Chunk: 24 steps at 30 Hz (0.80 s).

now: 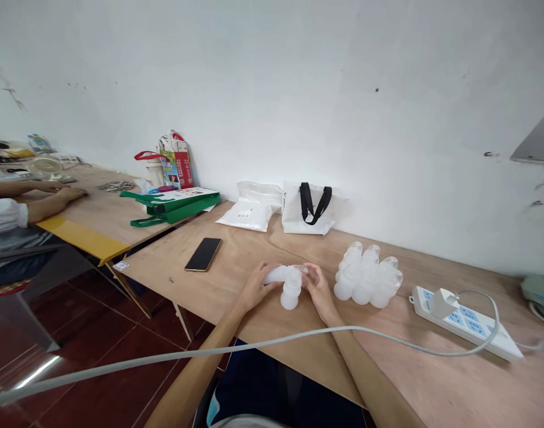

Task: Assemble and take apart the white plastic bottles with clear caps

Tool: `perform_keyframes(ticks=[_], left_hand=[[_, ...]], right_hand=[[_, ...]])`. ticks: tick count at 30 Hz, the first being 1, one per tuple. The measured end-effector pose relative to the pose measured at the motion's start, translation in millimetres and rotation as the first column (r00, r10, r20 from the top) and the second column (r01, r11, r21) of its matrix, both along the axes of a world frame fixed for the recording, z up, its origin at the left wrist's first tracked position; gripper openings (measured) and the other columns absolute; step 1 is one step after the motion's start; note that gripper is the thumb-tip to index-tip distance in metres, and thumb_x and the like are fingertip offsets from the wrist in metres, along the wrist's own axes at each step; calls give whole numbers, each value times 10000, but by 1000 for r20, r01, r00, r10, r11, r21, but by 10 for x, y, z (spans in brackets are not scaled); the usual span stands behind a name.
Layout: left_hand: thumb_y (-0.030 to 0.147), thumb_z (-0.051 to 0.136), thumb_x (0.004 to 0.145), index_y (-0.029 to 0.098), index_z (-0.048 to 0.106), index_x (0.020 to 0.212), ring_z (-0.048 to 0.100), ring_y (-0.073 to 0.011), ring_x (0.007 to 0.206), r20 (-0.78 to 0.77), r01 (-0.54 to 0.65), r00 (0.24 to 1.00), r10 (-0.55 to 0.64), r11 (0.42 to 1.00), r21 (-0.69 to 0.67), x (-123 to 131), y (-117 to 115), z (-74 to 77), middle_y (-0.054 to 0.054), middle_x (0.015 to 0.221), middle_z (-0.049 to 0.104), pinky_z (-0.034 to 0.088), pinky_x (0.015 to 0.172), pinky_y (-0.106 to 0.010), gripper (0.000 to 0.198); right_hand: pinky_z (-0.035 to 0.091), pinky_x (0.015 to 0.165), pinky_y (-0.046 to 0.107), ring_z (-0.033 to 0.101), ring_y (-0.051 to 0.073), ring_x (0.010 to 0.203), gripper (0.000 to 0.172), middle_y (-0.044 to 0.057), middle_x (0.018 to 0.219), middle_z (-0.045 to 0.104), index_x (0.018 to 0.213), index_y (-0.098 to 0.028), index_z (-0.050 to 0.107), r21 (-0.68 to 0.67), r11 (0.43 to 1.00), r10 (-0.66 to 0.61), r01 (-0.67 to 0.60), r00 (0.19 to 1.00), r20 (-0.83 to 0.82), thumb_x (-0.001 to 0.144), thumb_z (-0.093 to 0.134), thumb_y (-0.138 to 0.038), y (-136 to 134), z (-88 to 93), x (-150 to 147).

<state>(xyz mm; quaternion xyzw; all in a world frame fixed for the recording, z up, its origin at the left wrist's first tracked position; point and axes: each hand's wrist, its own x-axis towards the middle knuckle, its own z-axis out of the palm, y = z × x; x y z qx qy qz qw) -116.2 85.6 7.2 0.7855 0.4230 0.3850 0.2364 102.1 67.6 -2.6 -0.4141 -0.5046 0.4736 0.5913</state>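
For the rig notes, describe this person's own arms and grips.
Left arm and right arm are bare, sleeveless. Left grip and right grip are ungloved; no watch or ring shows. Below them, a dark garment with pale blue trim.

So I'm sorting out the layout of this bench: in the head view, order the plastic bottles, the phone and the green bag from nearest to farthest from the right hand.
From the right hand:
1. Translucent plastic bottles, grouped on the table just to its right.
2. Black smartphone, lying on the table left of both hands.
3. Green bag, farther left, near the wall.
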Motion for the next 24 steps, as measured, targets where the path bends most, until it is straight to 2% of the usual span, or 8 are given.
perform_keyframes(ticks=[3,6,10,13,16,20,24], left_hand=[[396,634,945,296,600,1376,609,-265,1190,0,23,1000,-23,999,-26,10,4,16,-64,1288,618,485,1068,-428,444],[412,644,939,298,572,1408,590,-270,1216,8,26,1000,-26,999,-25,21,-1,34,-69,1314,612,466,1089,-434,488],[376,668,920,237,491,1429,559,-268,1252,75,-10,997,11,1000,-9,26,-8,1,-96,1323,595,447,1108,-434,557],[367,658,918,234,444,1407,558,-264,1258,95,-22,995,25,999,-27,37,-19,-42,-99,1334,585,443,1108,-441,550],[390,618,938,229,420,1391,559,-257,1261,103,2,995,1,1000,-28,51,-34,-60,-107,1353,568,452,1096,-431,519],[418,604,942,222,461,1341,570,-265,1249,89,-4,996,8,999,-44,43,-22,-67,-108,1342,585,460,1081,-440,468],[434,621,928,220,490,1324,596,-280,1212,76,-39,996,46,995,-94,11,11,-89,-97,1307,619,494,1036,-445,469]], right_hand=[[600,879,408,708,267,1068,478,87,1202,718,1170,-262,584,45,999,-13,10,998,68,817,751,-537,17,-12,16],[578,945,420,667,282,1177,530,107,1288,689,1263,-247,596,84,996,-28,17,992,124,843,722,-543,37,-30,36],[575,962,433,624,287,1259,572,106,1357,661,1354,-252,573,44,999,-9,4,993,119,885,660,-569,50,-56,51],[602,888,421,663,277,1197,555,101,1340,672,1347,-276,519,12,1000,-6,5,998,63,889,665,-556,52,-82,38],[615,788,386,722,256,1054,491,92,1240,719,1247,-284,481,22,999,-34,34,999,12,881,684,-540,55,-101,24],[597,660,342,740,244,916,468,87,1188,737,1154,-271,514,31,998,-52,49,996,74,850,697,-576,69,-93,52],[573,631,334,730,241,843,512,81,1083,764,1210,-253,560,39,998,-47,42,988,150,839,696,-580,73,-78,104]])
